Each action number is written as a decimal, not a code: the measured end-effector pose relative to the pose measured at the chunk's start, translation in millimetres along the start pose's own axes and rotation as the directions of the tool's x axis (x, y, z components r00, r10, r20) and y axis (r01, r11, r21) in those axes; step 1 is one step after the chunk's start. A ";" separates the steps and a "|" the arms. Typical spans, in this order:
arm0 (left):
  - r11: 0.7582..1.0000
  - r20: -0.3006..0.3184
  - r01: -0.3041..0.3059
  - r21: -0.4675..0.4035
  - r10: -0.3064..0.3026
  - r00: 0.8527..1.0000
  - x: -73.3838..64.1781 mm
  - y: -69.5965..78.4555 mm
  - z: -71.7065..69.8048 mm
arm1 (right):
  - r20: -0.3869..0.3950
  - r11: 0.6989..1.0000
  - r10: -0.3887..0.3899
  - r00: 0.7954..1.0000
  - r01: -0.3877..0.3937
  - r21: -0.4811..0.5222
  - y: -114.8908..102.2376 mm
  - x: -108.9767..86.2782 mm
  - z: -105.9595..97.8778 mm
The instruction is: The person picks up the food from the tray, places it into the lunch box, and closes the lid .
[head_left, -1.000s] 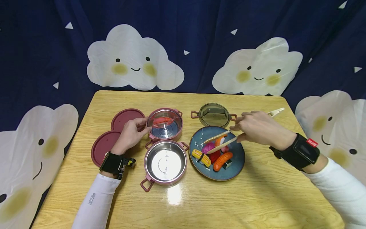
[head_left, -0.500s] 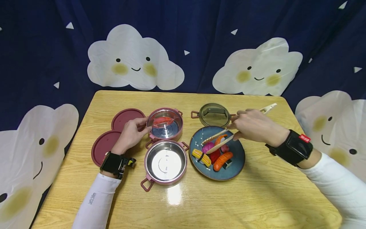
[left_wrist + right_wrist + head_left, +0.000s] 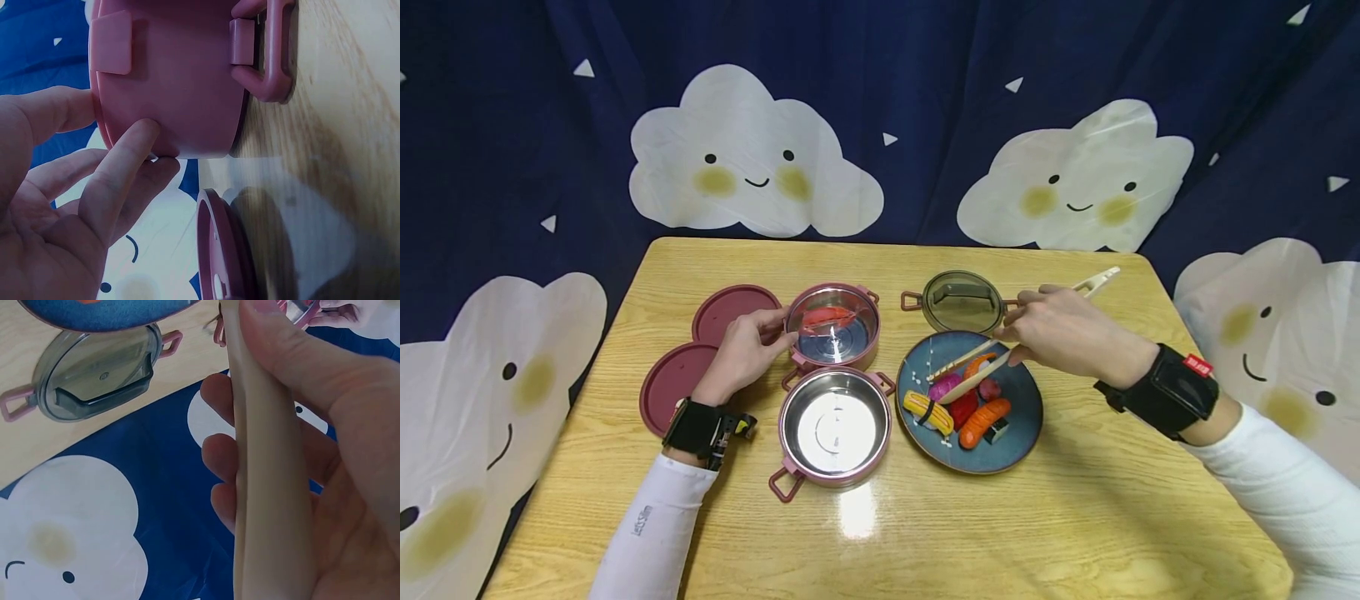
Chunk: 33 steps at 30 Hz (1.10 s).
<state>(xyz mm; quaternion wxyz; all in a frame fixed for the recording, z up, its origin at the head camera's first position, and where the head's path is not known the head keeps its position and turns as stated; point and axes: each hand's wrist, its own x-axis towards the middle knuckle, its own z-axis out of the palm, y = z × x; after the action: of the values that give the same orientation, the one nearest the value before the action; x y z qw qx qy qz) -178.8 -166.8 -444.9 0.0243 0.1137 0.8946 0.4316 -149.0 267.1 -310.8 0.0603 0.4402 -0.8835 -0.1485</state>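
My left hand [image 3: 748,350] rests its fingertips against the side and rim of the rear pink pot [image 3: 861,358], which has a red piece [image 3: 827,318] inside. In the left wrist view the fingers [image 3: 128,150] touch the pot's outer wall. My right hand [image 3: 1048,329] grips beige tongs [image 3: 977,379], fingers and thumb wrapped round the handle. The tong arms reach down over a blue plate [image 3: 1018,400] of toy sushi. Their tips stand apart on either side of a purple piece [image 3: 946,386]. Beside it lie yellow sushi [image 3: 928,412] and orange sushi [image 3: 985,422].
A second pink pot [image 3: 835,425] with a steel inside stands in front of the rear one. Two dark red lids [image 3: 730,304] lie at the left. A clear oval lid [image 3: 962,312] with pink handles sits behind the plate, close to my right hand. A dark blue curtain [image 3: 917,100] hangs behind.
My right hand has shifted slightly left and back with the tongs, and the tong tips have come a little closer together around the purple piece. The left hand stays in place.
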 end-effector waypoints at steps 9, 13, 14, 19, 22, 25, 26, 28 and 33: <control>1.000 0.002 0.001 -0.006 -0.001 1.000 0.1 0.4 0.3 | -0.051 1.000 -0.004 0.999 0.004 -0.006 3.6 -5.3 4.4; 1.000 0.002 -0.002 -0.007 0.002 1.000 -0.1 0.5 0.1 | -0.072 1.000 0.000 0.997 -0.001 -0.012 6.6 -6.5 3.2; 1.000 0.001 -0.003 -0.007 0.003 1.000 -0.2 0.5 0.0 | -0.075 1.000 0.004 0.997 -0.005 -0.010 7.4 -6.6 2.4; 1.000 0.001 -0.002 -0.008 0.002 1.000 -0.3 0.8 0.0 | -0.090 1.000 0.026 0.996 -0.024 0.018 10.4 -7.3 2.5; 1.000 0.002 0.000 -0.010 0.000 1.000 -0.4 0.8 0.2 | -0.092 0.999 0.033 0.995 -0.031 0.025 11.3 -7.7 5.7; 1.000 0.000 -0.001 -0.009 0.001 1.000 -0.4 0.6 0.5 | -0.093 0.999 0.043 0.995 -0.041 0.026 11.9 -8.0 8.0; 1.000 0.000 -0.001 -0.008 0.001 1.000 -0.5 0.6 0.5 | -0.094 0.999 0.047 0.994 -0.045 0.025 12.1 -8.1 8.6; 1.000 -0.001 0.000 -0.008 0.000 1.000 -0.6 0.6 0.6 | -0.098 0.998 0.055 0.994 -0.052 0.027 12.3 -8.1 9.0; 1.000 -0.001 0.001 -0.012 -0.001 1.000 -1.1 0.7 0.2 | -0.118 0.997 0.069 0.991 -0.066 0.033 13.3 -7.4 8.8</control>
<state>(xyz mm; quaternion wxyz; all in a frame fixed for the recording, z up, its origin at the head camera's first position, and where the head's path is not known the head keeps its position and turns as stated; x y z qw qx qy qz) -177.5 -166.4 -444.6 0.0249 0.1129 0.8920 0.4371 -156.8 282.4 -314.7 0.1116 0.4190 -0.8947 -0.1070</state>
